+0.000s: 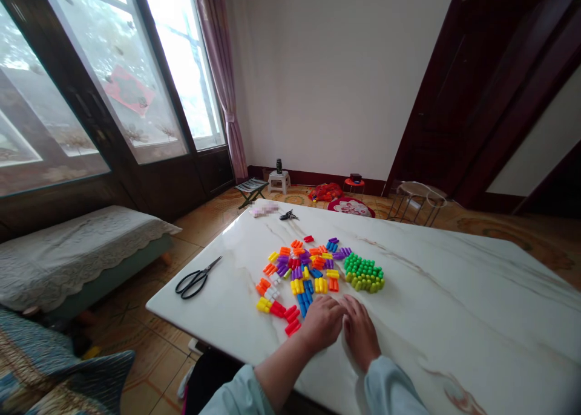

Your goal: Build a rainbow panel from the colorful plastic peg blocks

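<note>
- The left hand and right hand are together, their fingertips meeting over the table; whether anything is pinched between them cannot be told, as the backs of the hands block the view.
- Both palms are turned away and hidden, and the pale blue sleeves are cut off by the bottom edge.
- The left hand hides the near end of a blue row, so its full length cannot be seen.
- The pieces lie on the table just beyond the hands, spread mostly ahead and to the left; where they crowd in the middle, single ones are hard to separate.
- They are short, rounded and glossy, many side by side in pairs or small rows, in yellow, orange, red, blue, purple and white.
- To the right, near the right hand, a compact green cluster shows mostly round ends, turning yellow-green along its near side.
- Black-handled scissors lie well apart at the left.
- Toward the far edge lies a small dark tool, its kind unclear; the thing beside it is partly pixelated and unreadable.
</note>
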Demonstrator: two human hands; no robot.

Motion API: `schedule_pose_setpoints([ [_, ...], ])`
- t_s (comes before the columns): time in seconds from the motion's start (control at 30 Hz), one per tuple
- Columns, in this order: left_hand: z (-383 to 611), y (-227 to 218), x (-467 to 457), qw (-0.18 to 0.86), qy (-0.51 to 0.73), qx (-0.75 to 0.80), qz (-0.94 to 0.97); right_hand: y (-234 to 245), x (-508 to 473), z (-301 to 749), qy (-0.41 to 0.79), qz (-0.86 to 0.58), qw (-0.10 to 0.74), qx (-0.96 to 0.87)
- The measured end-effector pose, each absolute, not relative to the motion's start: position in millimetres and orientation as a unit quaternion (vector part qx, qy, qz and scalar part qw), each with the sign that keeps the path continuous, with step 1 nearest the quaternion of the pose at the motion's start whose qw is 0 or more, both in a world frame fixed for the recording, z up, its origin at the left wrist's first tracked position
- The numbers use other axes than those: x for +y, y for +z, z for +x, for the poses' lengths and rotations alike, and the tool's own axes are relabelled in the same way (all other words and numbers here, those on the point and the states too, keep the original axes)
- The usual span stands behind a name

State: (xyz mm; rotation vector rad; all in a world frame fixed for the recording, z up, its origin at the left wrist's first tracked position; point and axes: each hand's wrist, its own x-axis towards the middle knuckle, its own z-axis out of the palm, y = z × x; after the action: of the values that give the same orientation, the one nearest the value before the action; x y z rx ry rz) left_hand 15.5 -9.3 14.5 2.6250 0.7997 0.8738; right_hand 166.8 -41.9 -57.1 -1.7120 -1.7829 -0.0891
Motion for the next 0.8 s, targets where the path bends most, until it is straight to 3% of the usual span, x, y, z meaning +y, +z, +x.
schedule_pose_setpoints([
  [0.33,-47.6,32.7,68.3,0.124,0.344,0.505,0.782,-47.5,-41.7,160.5,-0.037,-0.664,0.321,-0.675],
  [0.8,16.0,37.0,92.8,0.109,0.192,0.466,0.857,-29.4,-46.9,154.9,-0.039,-0.681,0.287,-0.672],
])
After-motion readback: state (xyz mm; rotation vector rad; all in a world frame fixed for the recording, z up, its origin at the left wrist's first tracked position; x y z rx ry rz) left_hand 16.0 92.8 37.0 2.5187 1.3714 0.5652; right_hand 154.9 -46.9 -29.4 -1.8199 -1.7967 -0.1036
